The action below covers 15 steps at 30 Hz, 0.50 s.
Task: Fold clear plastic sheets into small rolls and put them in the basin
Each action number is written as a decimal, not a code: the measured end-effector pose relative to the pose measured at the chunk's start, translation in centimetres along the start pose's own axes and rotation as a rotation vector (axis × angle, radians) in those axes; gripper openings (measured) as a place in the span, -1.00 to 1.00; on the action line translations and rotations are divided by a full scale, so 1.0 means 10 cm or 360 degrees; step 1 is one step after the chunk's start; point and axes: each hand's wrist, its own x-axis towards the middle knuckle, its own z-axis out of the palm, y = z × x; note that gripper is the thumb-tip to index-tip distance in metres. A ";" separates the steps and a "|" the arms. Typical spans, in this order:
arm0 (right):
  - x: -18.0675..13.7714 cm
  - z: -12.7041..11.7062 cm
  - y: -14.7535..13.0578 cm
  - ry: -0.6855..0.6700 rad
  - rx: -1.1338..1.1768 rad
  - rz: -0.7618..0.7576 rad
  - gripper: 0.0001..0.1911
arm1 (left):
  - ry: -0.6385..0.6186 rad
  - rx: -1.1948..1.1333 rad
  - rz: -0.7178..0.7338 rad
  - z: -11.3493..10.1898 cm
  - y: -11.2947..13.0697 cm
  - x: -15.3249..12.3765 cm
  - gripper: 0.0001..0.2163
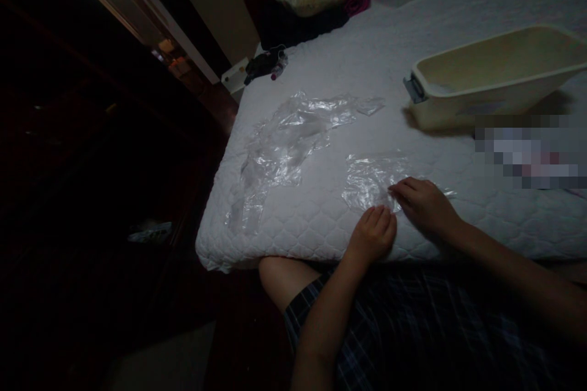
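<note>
Bag (371,182): clear plastic, flat on mattress near its front edge.
Left hand (373,233): curled, fingertips at bag's near edge; grip unclear.
Right hand (424,204): released, fingers flat on bag.
Mattress (367,55): white, quilted.
Film (284,146): crumpled, left of bag.
Tub (495,73): cream, far right.
Room: dim, dark floor left.

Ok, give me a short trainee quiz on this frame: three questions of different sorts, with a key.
1. True or false: the right hand rests its fingers on the smaller plastic sheet.
2. Multiple choice: the cream tub lies A) on the floor, B) on the white mattress, C) on the person's lap.
3. Fill in: seen from the head camera, the larger plastic sheet lies to the ___ of the smaller one.
Key: 1 true; 2 B; 3 left.
</note>
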 end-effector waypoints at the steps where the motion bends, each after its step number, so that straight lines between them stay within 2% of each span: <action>1: 0.00 0.01 0.00 -0.0004 -0.0008 -0.0024 -0.75 | 0.0008 -0.0004 -0.0001 0.00 0.00 0.00 -0.74; 6: -0.03 0.02 0.01 0.0040 0.0006 -0.0087 -0.73 | -0.0027 0.0010 0.0012 -0.02 0.00 -0.01 -0.72; 10: -0.08 0.02 0.01 0.0086 0.0065 -0.0248 -0.70 | -0.0098 0.0034 0.0035 -0.01 0.00 -0.01 -0.70; 15: -0.12 0.06 0.04 0.0008 0.0123 -0.0407 -0.66 | -0.0164 0.0080 0.0062 0.01 0.01 -0.02 -0.68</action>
